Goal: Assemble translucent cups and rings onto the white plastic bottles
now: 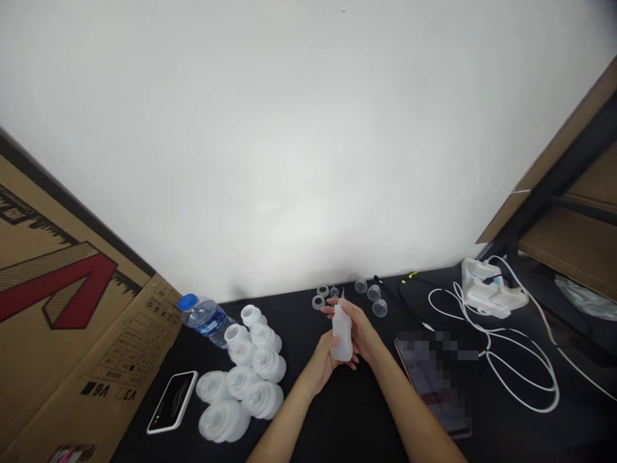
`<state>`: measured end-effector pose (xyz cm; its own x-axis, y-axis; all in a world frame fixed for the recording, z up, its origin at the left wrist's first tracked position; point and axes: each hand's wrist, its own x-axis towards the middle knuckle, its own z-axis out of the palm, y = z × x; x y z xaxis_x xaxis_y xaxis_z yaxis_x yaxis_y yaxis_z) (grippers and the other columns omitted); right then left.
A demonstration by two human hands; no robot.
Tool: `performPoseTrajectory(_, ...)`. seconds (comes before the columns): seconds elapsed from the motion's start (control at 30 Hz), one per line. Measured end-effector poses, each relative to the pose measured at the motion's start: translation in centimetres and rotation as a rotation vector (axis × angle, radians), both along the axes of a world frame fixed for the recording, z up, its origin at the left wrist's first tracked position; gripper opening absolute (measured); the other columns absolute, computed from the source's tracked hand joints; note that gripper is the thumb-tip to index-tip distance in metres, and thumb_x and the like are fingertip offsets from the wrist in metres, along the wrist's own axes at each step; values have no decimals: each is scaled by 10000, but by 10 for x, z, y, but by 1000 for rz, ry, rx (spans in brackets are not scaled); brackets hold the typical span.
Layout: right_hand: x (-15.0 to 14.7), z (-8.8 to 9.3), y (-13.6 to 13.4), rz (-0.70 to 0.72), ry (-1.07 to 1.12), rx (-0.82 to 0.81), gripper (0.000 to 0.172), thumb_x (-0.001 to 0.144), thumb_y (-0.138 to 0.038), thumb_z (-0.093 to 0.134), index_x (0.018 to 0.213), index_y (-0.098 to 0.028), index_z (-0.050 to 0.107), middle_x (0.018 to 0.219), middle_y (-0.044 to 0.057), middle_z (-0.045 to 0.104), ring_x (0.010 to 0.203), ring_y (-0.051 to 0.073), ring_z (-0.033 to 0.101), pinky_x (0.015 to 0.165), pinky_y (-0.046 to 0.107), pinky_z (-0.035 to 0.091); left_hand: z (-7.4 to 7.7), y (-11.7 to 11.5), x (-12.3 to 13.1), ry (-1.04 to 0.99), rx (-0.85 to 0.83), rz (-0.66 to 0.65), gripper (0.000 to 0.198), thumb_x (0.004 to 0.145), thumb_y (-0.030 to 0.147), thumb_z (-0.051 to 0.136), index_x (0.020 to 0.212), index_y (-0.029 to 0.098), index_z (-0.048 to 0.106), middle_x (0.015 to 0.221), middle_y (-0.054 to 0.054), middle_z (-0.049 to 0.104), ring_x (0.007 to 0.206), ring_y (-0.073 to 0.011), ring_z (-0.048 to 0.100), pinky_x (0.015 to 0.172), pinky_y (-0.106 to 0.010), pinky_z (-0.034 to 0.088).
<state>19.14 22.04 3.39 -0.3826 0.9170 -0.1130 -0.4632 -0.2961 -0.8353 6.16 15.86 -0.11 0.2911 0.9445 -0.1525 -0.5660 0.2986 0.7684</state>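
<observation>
A small translucent white plastic bottle (342, 341) is held upright in front of me, between my two hands. My left hand (326, 360) is closed around its lower part, with the thumb on its near side. Around the neck my right hand (355, 320) is closed, its fingertips showing past the far left side. A thin pointed translucent tip (343, 293) rises above the right fingers; its base is hidden. Just behind lie clear rings (318, 302) and a small pointed piece (334, 291). Clear dome caps (380, 308) rest to the right of my hands.
Several translucent bottles (224, 421) stand at the left, beside a water bottle (205, 318) and a white-edged device (172, 402). A partly blurred tablet or phone (434, 392), white cables (525, 405) and a power strip (491, 286) occupy the right. Cardboard (72, 308) borders the left, below a white wall.
</observation>
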Motion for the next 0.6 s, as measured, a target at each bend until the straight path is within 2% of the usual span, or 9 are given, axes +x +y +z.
performPoseTrajectory(0.1,-1,4,-3,74,-12,56,492,881,-586,817,1183,-198,827,1192,147,832,1119,315,723,969,400,546,1,-2,-3,23,-44,-17,472,797,496,850,1026,120,678,838,-126,772,700,-233,743,606,-322,609)
performPoseTrajectory(0.17,0,6,-5,111,-15,92,480,870,-565,836,1174,-193,835,1174,148,835,1099,300,724,943,378,545,1,-2,-4,48,-50,-18,449,738,442,883,981,132,668,803,-108,759,675,-226,733,574,-308,599)
performPoseTrajectory(0.3,-1,5,-6,127,-48,165,466,867,-515,875,1210,-204,824,1144,128,831,896,228,722,746,300,531,1,0,-1,181,-7,25,386,683,391,900,857,146,657,660,-39,693,562,-178,667,508,-277,562)
performPoseTrajectory(0.4,-2,3,-6,99,-65,197,448,863,-501,893,1193,-206,826,1090,105,827,783,181,700,683,266,521,2,2,2,331,30,82,343,703,419,856,771,157,647,610,-30,665,524,-175,640,455,-269,526)
performPoseTrajectory(0.53,-5,2,-6,71,-99,186,471,855,-530,894,1188,-207,819,1076,97,817,595,125,642,500,223,461,5,4,3,447,39,136,234,725,350,793,707,159,660,584,-39,671,443,-142,570,370,-220,371)
performPoseTrajectory(0.6,-6,0,-6,67,-122,175,501,854,-547,886,1217,-211,807,1108,100,813,484,93,575,405,216,400,8,5,2,493,43,164,176,710,287,781,672,158,667,564,-36,668,430,-127,545,381,-215,342)
